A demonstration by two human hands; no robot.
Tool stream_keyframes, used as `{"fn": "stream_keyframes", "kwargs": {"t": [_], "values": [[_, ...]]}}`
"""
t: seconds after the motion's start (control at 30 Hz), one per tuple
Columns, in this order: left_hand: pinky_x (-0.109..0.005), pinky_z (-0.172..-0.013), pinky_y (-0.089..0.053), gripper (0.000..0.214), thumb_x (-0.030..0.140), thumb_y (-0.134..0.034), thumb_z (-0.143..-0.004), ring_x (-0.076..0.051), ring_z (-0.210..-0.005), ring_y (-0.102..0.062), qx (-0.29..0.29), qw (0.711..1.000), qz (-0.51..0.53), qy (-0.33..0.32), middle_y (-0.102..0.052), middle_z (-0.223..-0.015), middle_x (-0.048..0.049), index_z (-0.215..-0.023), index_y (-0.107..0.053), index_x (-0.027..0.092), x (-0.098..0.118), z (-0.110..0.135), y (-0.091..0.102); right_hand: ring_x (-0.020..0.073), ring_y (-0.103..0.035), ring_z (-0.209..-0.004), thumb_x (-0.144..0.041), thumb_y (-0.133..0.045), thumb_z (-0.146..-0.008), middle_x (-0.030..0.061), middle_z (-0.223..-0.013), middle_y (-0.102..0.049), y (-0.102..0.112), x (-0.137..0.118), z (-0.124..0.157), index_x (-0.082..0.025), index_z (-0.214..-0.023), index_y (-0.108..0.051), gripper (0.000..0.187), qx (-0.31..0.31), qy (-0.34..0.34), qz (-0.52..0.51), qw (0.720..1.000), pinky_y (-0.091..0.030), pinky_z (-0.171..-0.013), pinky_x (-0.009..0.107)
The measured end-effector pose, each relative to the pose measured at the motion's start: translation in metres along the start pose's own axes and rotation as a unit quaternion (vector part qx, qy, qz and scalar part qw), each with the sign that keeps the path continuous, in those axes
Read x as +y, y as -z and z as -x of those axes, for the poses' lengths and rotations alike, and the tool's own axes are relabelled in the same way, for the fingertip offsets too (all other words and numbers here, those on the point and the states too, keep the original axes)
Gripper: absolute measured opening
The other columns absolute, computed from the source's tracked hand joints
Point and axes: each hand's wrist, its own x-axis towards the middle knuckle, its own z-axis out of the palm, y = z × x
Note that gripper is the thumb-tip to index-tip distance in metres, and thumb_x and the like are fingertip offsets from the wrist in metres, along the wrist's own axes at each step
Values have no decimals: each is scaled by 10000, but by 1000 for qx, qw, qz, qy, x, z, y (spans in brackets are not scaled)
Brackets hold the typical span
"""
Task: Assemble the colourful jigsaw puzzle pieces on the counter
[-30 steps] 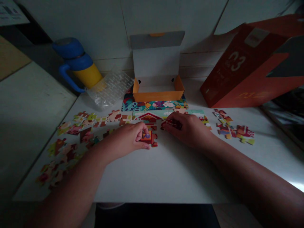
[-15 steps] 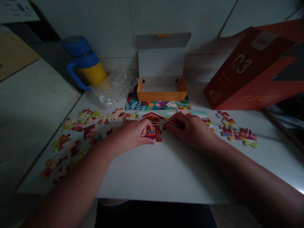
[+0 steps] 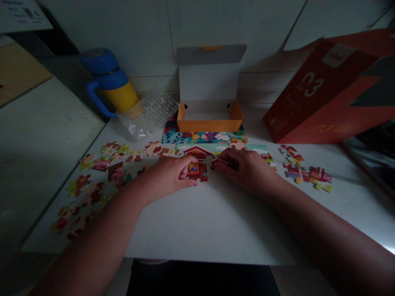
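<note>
My left hand (image 3: 174,176) is at the table's middle, fingers curled and thumb at the lower left edge of a red and orange puzzle piece (image 3: 201,172). The piece lies on the table between index finger and thumb. Just right of it, my right hand (image 3: 245,166) pinches a dark red puzzle piece (image 3: 216,163) with white lines. Part of that piece is hidden under the fingers. Behind both hands runs a joined strip of puzzle with a red barn roof (image 3: 197,151). My hands cover some of this strip.
Loose puzzle pieces (image 3: 92,192) spread over the left, with several more pieces (image 3: 308,172) at right. An open orange box (image 3: 210,125) stands on a patterned sheet (image 3: 200,137) at the back. Beside it are plastic wrap (image 3: 148,113), a blue-yellow bottle (image 3: 119,92) and a large red box (image 3: 308,94).
My left fingers have drawn back slightly to the left, uncovering more of the red and orange piece. My right hand keeps its pinch and has barely moved.
</note>
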Motion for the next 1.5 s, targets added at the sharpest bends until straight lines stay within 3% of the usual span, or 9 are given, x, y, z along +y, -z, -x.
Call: {"fn": "stream_keyframes", "kwargs": {"t": [0.3,0.57,0.8,0.97,1.17,1.5], "values": [[-271,-635,-371,497,428,-792,-954,-144,-670,-596,2,999,-39,-16,-697,-836,33,-1433,-708,323,3,6,2,152,-560,-633,-471,-629,-1032,13,-762,-681,-1,-1,0,-217,-957,-701,274,-5,4,13,1000,-331,-603,299],[-296,-662,-411,523,460,-730,-1005,-165,-656,-600,4,995,-99,-29,-733,-868,2,-1494,-656,290,8,12,3,158,-570,-655,-480,-627,-1042,26,-803,-713,0,1,0,-218,-992,-724,284,-13,4,12,1000,-333,-617,307],[-299,-698,-455,603,455,-718,-1019,-174,-700,-642,1,994,-104,-38,-745,-889,-2,-1598,-592,342,4,13,2,158,-560,-647,-469,-628,-1030,20,-769,-689,0,-1,0,-214,-967,-723,280,-11,1,11,1000,-327,-613,306],[-322,-765,-520,600,474,-720,-1018,-216,-837,-730,-8,994,-105,-30,-806,-1047,-46,-1590,-606,330,8,13,3,157,-557,-646,-470,-621,-1037,22,-777,-694,1,-2,1,-216,-979,-721,279,-12,0,13,1000,-323,-618,304],[-436,-1027,-567,564,527,-709,-1030,-322,-1235,-755,13,993,-103,-50,-760,-1444,-79,-1563,-622,365,7,10,-2,164,-558,-646,-471,-622,-1033,34,-772,-693,2,-4,0,-214,-967,-717,282,-21,-8,10,1000,-316,-614,304],[-462,-981,-605,507,501,-691,-1047,-334,-1178,-783,21,990,-130,-43,-795,-1369,-83,-1529,-643,354,11,10,-4,163,-558,-644,-477,-628,-1032,30,-761,-690,2,-5,0,-214,-979,-723,284,-19,-12,6,1000,-314,-612,305]]}}
